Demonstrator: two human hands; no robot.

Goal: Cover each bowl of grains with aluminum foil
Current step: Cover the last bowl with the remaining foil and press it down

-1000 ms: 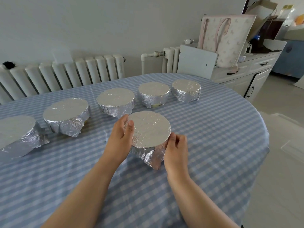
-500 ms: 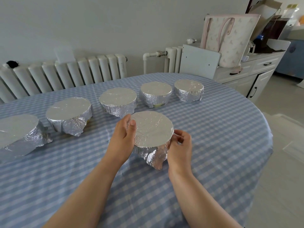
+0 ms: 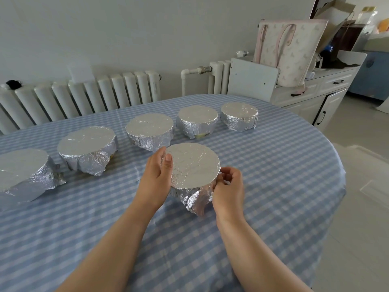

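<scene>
Foil-covered bowl sits near-centre on the checked tablecloth, btwn both hands. Left hand cups its left side, thumb over the rim, fingers round the far side. Right hand pinches the foil at the right rim w/ curled fingers. Five more wrapped bowls in a row farther back, left to right

I see a home dining area: table with blue checked tablecloth, wall radiators, white cabinet bearing a tote bag.
</scene>
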